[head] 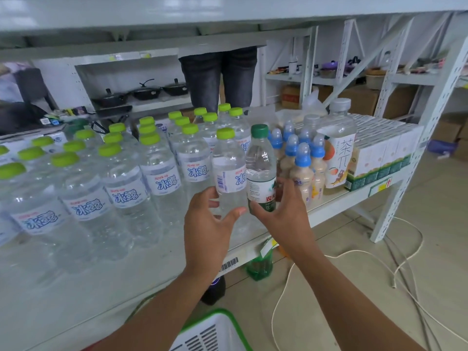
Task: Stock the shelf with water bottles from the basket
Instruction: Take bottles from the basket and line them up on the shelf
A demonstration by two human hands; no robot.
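A clear water bottle with a lime-green cap [229,171] stands on the white shelf [121,279] at the right end of the rows of matching water bottles [119,183]. My left hand [206,226] wraps its lower part, thumb in front and fingers on its left side. Touching it on the right is a clear bottle with a dark green cap [260,163], and my right hand [283,211] grips its base. The white basket with a green rim [215,333] sits at the bottom edge below my arms; its contents are hidden.
Blue-capped milky drink bottles [301,165], a tall tea bottle [339,148] and stacked cartons [379,153] fill the shelf's right end. A person's legs [220,77] stand behind the shelf. A green bottle [260,268] and a white cord [405,262] lie on the floor.
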